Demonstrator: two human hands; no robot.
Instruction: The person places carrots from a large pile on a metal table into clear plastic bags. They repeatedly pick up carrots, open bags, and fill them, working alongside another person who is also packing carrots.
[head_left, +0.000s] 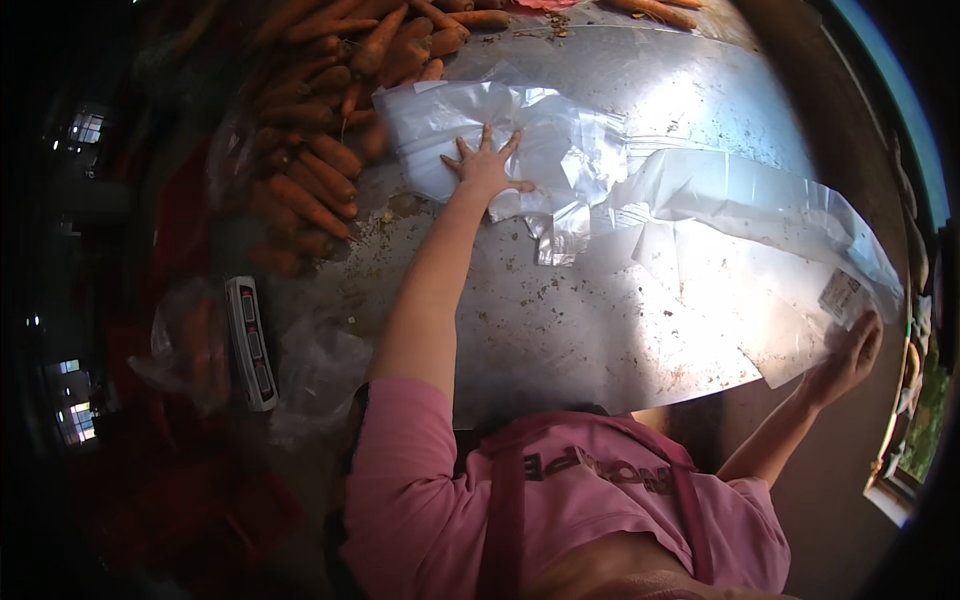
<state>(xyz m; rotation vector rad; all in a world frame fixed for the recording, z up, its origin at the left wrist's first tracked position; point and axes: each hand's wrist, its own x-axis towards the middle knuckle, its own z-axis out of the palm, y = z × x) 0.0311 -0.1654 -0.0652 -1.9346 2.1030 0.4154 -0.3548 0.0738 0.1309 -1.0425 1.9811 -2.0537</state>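
Note:
My left hand (486, 166) lies palm down with fingers spread. It presses on a flat stack of clear plastic bags (427, 142) on a metal tabletop (555, 315). The stack is wrinkled, and its right end is bunched and shiny. At far right, my right hand (853, 352) is closed on the end of a long clear plastic sheet or bag (750, 187). That piece stretches from beside the stack across the table to this hand. A label with printing (841, 296) shows on the plastic just above my right fingers.
A pile of carrots (322, 172) fills the table's upper left, close to the bags. More carrots (652, 11) lie at the far edge. A scale's display panel (251, 343) stands left, between bagged carrots (201, 352) and crumpled clear plastic (319, 375). Dirt crumbs dot the metal.

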